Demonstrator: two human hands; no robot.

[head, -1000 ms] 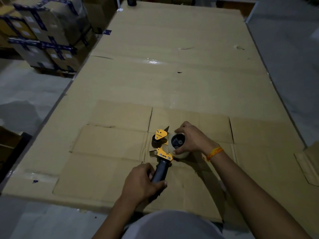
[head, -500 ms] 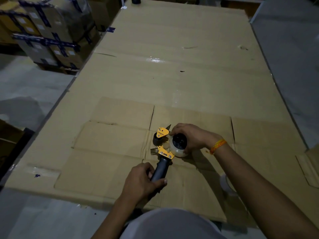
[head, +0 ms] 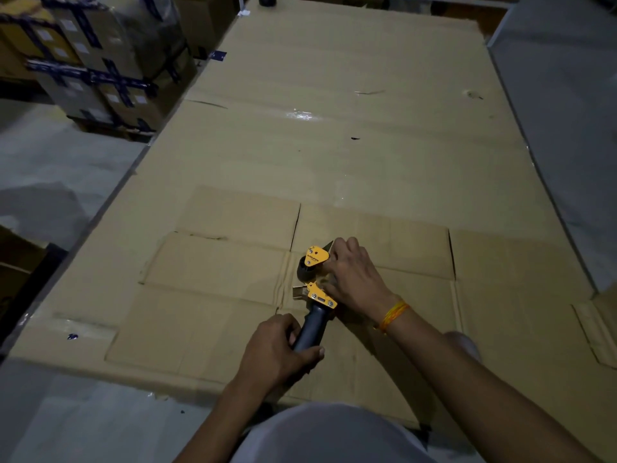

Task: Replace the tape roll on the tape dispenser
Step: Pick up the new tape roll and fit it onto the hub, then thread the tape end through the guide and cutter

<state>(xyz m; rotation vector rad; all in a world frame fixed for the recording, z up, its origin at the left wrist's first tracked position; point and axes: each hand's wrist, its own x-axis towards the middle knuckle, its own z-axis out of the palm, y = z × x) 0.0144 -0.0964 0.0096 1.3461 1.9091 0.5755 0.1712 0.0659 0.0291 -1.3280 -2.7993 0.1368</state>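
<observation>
Tape dispenser (head: 315, 289) lying on near cardboard-covered counter (head: 334, 155). Left hand (head: 278, 350) clamped round its black handle. Right hand (head: 354, 274) now spread over tape roll, hiding it, where a moment ago roll showed; probably pressing it home.

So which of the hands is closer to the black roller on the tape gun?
The right hand. It lies over the tape gun's head, right beside the black roller. The left hand is farther back, wrapped around the dark handle.
</observation>
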